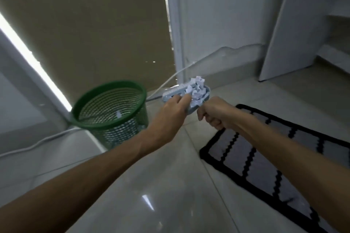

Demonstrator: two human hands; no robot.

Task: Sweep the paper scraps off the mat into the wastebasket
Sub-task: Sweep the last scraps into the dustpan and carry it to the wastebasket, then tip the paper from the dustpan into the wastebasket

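A small pale blue dustpan (pixel 205 91) is held in the air, heaped with white paper scraps (pixel 197 91). My left hand (pixel 171 111) grips a small pale blue brush (pixel 175 92) that lies across the pan's left side. My right hand (pixel 213 112) is closed around the dustpan's handle, which is hidden in the fist. The green mesh wastebasket (pixel 106 125) stands on the floor to the left of the pan and below it, with a scrap or two inside. The grey mat (pixel 265 157) with black border lies on the floor at the right; no scraps show on it.
A white cable (pixel 170 79) runs along the floor behind the wastebasket to the wall. A white door frame (pixel 176 24) and a white cabinet panel (pixel 284 34) stand behind. The glossy tiled floor (pixel 161 185) fills the foreground.
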